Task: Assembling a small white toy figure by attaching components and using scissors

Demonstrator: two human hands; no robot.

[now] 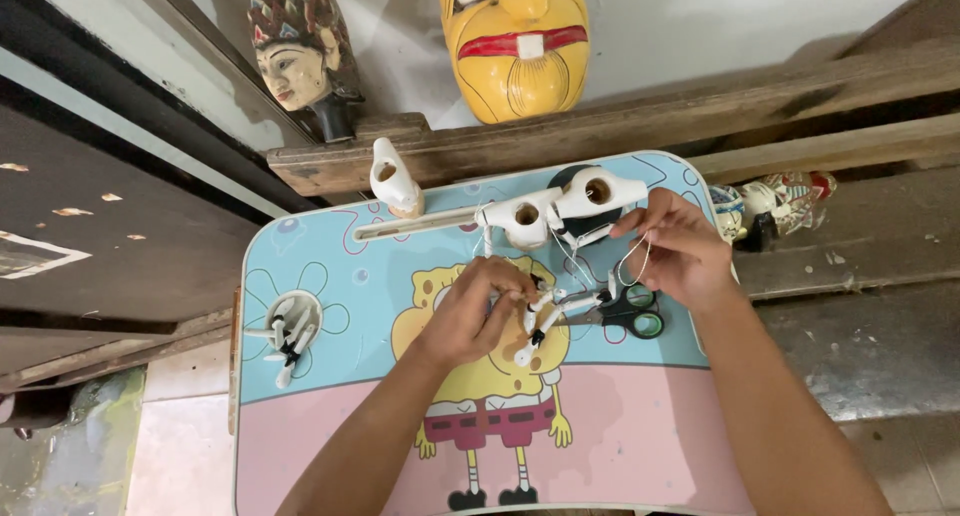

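The round cup recess [318, 298] at the 9 o'clock side of the small cartoon-print table [350, 436] contains several loose white sticks [287, 334]. The left hand [478, 311] is closed around a jointed white piece [540, 321] near the table centre; the piece projects from the fingers toward 4 o'clock. The right hand [678, 251], at 2 o'clock from the left, pinches a thin white string [632, 266] between thumb and forefinger. Black scissors with green handle rings [625, 311] lie just beside the piece, at 3 o'clock. A white carved body part with round holes [560, 208] lies at 12 o'clock.
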